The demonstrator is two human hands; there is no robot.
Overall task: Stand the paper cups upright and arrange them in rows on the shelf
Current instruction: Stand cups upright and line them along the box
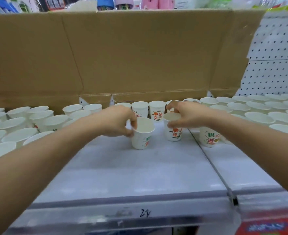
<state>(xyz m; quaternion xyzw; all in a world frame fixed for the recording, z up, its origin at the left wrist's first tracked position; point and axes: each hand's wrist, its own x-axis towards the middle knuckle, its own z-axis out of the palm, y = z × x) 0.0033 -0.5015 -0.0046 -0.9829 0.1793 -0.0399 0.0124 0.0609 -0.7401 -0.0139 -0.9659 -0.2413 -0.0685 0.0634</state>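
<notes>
Left fingers (134,123) on near cup (142,139), right fingers (173,124) on neighbouring cup (173,134)

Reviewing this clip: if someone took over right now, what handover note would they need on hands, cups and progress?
Hands: left hand pinches the rim of the left cup; right hand grips the rim of the right cup. Both cups are mouth up.
Place: bare middle of the shelf, in front of the back row.
Done: upright cups fill the left block and right block.
Left: line up these two, then fill the middle gap.
</notes>
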